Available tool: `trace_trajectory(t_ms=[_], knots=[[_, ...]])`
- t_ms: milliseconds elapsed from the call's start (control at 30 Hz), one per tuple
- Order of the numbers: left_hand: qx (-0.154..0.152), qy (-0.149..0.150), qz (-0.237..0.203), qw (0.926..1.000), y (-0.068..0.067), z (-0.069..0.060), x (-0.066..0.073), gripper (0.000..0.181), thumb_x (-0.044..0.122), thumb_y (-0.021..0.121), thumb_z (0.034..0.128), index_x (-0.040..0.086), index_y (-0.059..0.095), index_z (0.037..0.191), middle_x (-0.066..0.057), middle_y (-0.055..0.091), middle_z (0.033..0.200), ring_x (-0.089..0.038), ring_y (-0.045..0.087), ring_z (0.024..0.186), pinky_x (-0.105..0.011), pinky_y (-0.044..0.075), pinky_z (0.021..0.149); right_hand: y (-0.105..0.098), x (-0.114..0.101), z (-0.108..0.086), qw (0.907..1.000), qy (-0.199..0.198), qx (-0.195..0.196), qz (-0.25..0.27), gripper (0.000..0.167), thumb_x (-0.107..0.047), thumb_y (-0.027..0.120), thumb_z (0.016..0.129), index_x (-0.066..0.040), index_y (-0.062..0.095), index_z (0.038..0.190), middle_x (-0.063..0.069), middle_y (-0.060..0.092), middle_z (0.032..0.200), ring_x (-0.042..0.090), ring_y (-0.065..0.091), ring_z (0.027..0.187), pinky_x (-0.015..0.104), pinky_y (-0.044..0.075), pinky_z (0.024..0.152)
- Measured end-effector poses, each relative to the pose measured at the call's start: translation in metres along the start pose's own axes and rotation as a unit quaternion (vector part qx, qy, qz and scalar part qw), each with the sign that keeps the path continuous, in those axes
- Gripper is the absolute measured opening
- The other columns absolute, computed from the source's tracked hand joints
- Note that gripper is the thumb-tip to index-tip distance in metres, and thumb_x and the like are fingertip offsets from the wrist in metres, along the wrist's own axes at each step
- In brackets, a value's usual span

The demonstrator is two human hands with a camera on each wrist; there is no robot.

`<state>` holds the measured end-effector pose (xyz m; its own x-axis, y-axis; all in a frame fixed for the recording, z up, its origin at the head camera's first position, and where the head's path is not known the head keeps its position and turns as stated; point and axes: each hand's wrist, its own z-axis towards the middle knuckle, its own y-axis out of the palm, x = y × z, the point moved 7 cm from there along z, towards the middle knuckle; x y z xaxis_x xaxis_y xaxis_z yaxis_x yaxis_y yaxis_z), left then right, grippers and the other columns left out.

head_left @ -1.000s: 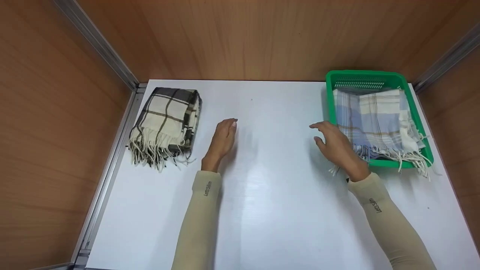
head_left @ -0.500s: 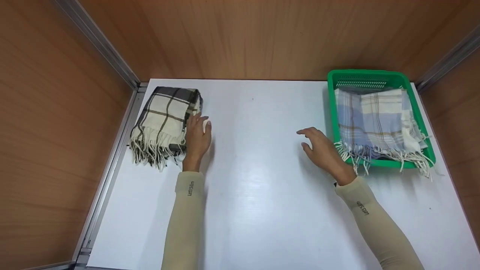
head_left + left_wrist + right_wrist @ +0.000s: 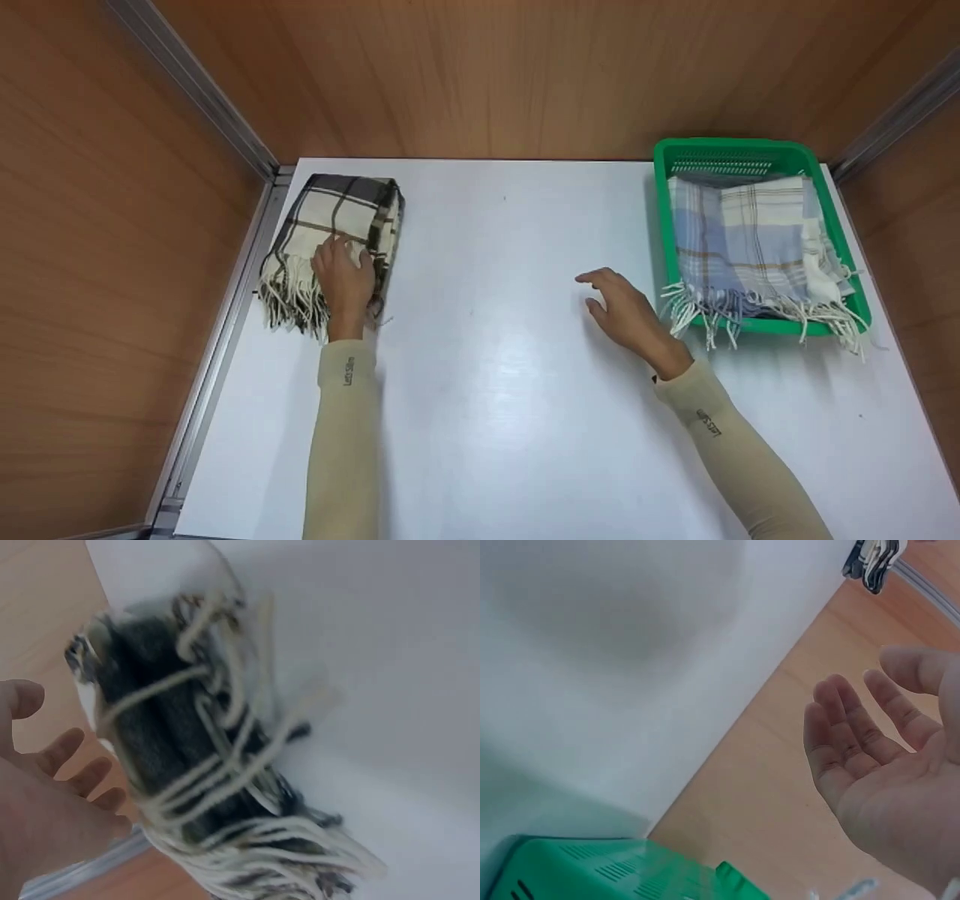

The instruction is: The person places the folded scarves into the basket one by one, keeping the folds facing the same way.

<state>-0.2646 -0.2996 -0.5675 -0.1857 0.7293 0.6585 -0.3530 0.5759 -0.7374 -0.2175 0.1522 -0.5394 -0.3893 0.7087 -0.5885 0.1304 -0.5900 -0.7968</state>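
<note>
A folded black-and-cream checked scarf (image 3: 341,214) with fringe lies at the table's left. Over its front part is my left hand (image 3: 345,281), fingers relaxed; in the left wrist view the fingers of that hand (image 3: 56,802) are spread beside the scarf's folded, fringed end (image 3: 172,735), gripping nothing. My right hand (image 3: 622,311) hovers above the white table (image 3: 495,420), left of the basket, with loosely bent fingers and nothing held. The right wrist view shows the right hand's palm (image 3: 900,795) empty.
At the right stands a green basket (image 3: 661,217) holding a folded blue-and-white plaid scarf (image 3: 765,232), whose fringe hangs over the front rim. Wooden panels (image 3: 525,75) enclose the table at the back and both sides, with metal rails (image 3: 217,97) at the corners.
My left hand has moved left from bare table to over the checked scarf. My right hand has moved left and slightly nearer, away from the basket.
</note>
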Motion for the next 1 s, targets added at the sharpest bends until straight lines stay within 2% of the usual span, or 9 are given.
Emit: trace_trajectory(t_ms=[300, 600, 767, 1000], knots=[[-0.006, -0.044, 0.029, 0.9986, -0.020, 0.010, -0.031, 0.052, 0.021, 0.053, 0.1094, -0.009, 0.045, 0.151, -0.030, 0.033, 0.165, -0.044, 0.021, 0.158, -0.049, 0.005, 0.131, 0.009, 0.000, 0.000, 0.9999, 0.003, 0.001, 0.015, 0.037, 0.004, 0.069, 0.099, -0.001, 0.065, 0.135, 0.018, 0.065, 0.130, 0.035, 0.064, 0.117, 0.051, 0.054, 0.098], [-0.027, -0.101, 0.065, 0.9924, -0.039, 0.017, -0.055, 0.061, 0.027, 0.048, 0.1098, -0.007, 0.035, 0.158, -0.029, 0.024, 0.169, -0.043, 0.014, 0.160, -0.053, 0.002, 0.131, 0.024, -0.005, 0.004, 0.9992, 0.007, -0.001, 0.040, 0.040, 0.004, 0.067, 0.099, 0.000, 0.061, 0.139, 0.019, 0.065, 0.132, 0.037, 0.065, 0.119, 0.052, 0.054, 0.100], [-0.038, -0.105, 0.072, 0.9911, -0.041, 0.018, -0.061, 0.063, 0.027, 0.049, 0.1098, -0.007, 0.031, 0.160, -0.029, 0.023, 0.169, -0.045, 0.017, 0.159, -0.055, 0.005, 0.130, 0.034, -0.011, 0.008, 0.9989, 0.006, 0.000, 0.046, 0.041, 0.006, 0.067, 0.098, 0.001, 0.061, 0.139, 0.019, 0.065, 0.132, 0.037, 0.066, 0.118, 0.052, 0.054, 0.100], [-0.067, -0.124, 0.069, 0.9876, -0.040, 0.019, -0.067, 0.072, 0.029, 0.051, 0.1085, -0.005, 0.022, 0.164, -0.029, 0.025, 0.169, -0.048, 0.022, 0.156, -0.055, 0.010, 0.130, 0.048, -0.017, 0.013, 0.9979, 0.011, -0.019, 0.061, 0.041, 0.004, 0.067, 0.099, -0.001, 0.061, 0.140, 0.018, 0.064, 0.134, 0.035, 0.066, 0.119, 0.051, 0.054, 0.100]])
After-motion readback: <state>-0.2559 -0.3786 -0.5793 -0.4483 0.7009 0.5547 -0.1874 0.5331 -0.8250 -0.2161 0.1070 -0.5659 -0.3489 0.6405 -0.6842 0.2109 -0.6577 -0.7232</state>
